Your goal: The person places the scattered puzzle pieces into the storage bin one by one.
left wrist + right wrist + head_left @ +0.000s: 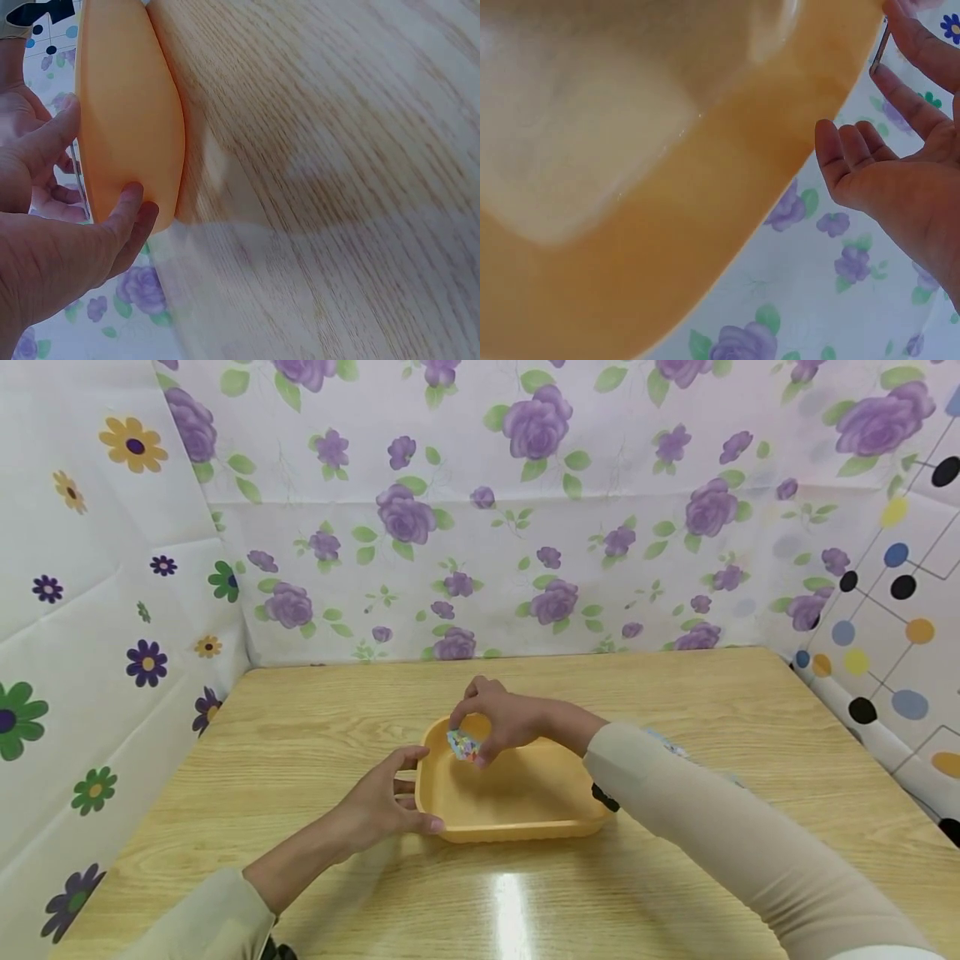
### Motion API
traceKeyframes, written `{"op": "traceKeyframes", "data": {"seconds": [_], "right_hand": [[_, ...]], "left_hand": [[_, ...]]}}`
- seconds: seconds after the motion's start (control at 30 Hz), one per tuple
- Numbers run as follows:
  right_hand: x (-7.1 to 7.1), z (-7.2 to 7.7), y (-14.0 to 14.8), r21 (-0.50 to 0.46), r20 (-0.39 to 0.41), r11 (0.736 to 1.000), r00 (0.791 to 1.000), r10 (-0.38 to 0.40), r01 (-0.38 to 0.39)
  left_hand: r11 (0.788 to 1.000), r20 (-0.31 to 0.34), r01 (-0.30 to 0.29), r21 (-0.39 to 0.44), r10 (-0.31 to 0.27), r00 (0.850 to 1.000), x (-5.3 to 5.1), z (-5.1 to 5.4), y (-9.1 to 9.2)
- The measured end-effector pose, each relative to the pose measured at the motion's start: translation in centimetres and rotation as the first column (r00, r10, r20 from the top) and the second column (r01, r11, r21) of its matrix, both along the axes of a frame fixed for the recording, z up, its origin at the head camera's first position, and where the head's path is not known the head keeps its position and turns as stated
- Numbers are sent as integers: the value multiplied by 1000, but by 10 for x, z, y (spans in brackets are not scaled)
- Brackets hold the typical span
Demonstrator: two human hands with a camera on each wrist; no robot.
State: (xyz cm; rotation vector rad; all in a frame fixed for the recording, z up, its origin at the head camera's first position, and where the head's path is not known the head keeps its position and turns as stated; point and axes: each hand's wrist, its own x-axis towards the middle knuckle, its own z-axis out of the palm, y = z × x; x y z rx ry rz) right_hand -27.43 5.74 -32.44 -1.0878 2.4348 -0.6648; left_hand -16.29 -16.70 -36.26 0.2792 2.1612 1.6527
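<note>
An orange plastic tray (517,789) with raised walls sits on the wooden table. My left hand (378,802) grips its left end; in the left wrist view, fingers (129,201) lie against the outer wall (131,112). Above the tray's left part, my right hand (506,718) pinches a small flat piece (463,746) with a colourful print between thumb and forefinger. The right wrist view shows this flat piece (880,49) edge-on and thin, with the other fingers loosely bent. What the print shows is too small to tell.
Light-blue printed items (666,742) lie on the table (337,710) to the right, partly hidden behind my right sleeve (697,810). Flower-patterned sheets (480,560) stand behind the table and at its sides.
</note>
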Motion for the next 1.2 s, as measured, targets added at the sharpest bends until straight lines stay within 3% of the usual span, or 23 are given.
{"op": "traceKeyframes", "data": {"seconds": [0.4, 0.9, 1.2], "right_hand": [[1, -9, -6, 46, -69, 999, 998, -1, 4], [3, -1, 3, 36, -26, 999, 1000, -9, 10], [-3, 5, 17, -12, -1, 1000, 1000, -20, 20]], "left_hand": [[999, -3, -28, -25, 28, 1000, 0, -1, 3], [999, -26, -22, -48, 21, 999, 0, -1, 1], [998, -24, -41, -41, 40, 999, 0, -2, 2]]}}
